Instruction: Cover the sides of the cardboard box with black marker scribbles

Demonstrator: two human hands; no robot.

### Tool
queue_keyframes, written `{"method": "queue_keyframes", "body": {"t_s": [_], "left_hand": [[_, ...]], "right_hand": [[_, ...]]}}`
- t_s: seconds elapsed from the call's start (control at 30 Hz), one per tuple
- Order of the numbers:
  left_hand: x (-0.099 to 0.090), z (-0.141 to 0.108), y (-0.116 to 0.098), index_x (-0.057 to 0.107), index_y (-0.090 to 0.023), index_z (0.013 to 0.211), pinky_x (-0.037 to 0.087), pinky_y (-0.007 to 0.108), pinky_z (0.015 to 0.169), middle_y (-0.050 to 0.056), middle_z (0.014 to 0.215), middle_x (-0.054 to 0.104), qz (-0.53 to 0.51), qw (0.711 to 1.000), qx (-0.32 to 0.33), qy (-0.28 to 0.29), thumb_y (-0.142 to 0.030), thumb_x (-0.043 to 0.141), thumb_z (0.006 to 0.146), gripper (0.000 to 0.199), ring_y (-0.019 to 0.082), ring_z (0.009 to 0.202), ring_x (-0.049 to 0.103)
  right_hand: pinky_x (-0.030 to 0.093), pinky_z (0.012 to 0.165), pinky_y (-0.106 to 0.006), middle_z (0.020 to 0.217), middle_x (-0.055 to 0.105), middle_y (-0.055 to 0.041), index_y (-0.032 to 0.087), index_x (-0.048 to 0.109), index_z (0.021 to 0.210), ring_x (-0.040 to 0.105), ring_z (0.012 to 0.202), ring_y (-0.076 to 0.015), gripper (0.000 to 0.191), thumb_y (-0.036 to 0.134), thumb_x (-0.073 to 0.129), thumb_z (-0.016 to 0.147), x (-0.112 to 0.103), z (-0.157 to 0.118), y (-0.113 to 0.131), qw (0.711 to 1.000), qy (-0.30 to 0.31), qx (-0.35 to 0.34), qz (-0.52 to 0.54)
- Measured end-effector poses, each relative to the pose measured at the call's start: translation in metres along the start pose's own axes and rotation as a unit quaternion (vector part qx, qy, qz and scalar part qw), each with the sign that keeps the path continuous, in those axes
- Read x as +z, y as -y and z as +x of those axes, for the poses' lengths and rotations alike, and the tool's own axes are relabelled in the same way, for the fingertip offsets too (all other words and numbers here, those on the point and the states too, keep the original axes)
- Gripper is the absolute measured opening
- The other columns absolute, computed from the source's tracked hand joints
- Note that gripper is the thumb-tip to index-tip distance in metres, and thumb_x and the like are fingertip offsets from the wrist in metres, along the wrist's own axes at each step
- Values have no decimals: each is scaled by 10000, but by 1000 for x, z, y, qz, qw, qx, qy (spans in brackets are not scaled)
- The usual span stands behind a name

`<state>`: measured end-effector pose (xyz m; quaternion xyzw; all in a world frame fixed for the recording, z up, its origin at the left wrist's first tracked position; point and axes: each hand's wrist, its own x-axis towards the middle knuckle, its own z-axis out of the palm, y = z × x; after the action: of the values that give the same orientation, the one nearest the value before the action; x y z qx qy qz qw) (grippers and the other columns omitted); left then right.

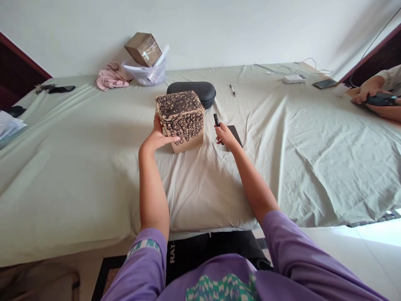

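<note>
A small cardboard box point(188, 144) stands on the cloth-covered table in front of me, its top and front side scribbled with black loops. The lower part of the front is plain brown. My left hand point(159, 136) grips the box at its left side, thumb across the front and the other fingers partly hidden behind it. To the right of the box, my right hand point(224, 136) is closed around a black marker point(216, 120), whose dark end points up and away from me. The marker is apart from the box. Under the right hand lies a dark phone-like slab point(235, 134).
A black oval case point(205, 93) sits right behind the box, and a pen point(232, 90) lies farther back. Against the wall are a plastic tub point(140, 75) holding another cardboard box point(142, 48), and a pink cloth point(112, 77). At far right, another person's hands point(365, 94) hold a dark object.
</note>
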<state>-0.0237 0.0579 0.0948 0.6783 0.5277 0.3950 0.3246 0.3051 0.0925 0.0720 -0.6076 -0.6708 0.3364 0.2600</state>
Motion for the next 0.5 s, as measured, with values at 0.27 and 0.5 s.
{"method": "queue_keyframes", "body": {"t_s": [0.27,0.5], "left_hand": [[2,-3,-16,109,-347,1783,540,588,1278,190,1805,416,-33,999,-27,28,-411,1016,612,1483,416,1652,469],[2,-4,-20,112,-347,1790,589,562,1229,192,1812,400,-31,999,-26,33,-415,1041,598,1513,423,1653,460]], "right_hand": [[494,756,-287,815,613,-13,252,560,915,625,797,-195,218,348,515,1105,-11,-6,12,995,-71,-59,38],[570,880,-409,1329,791,-242,169,716,1489,758,1135,-371,548,534,511,1136,-11,-20,19,986,42,66,-149]]}}
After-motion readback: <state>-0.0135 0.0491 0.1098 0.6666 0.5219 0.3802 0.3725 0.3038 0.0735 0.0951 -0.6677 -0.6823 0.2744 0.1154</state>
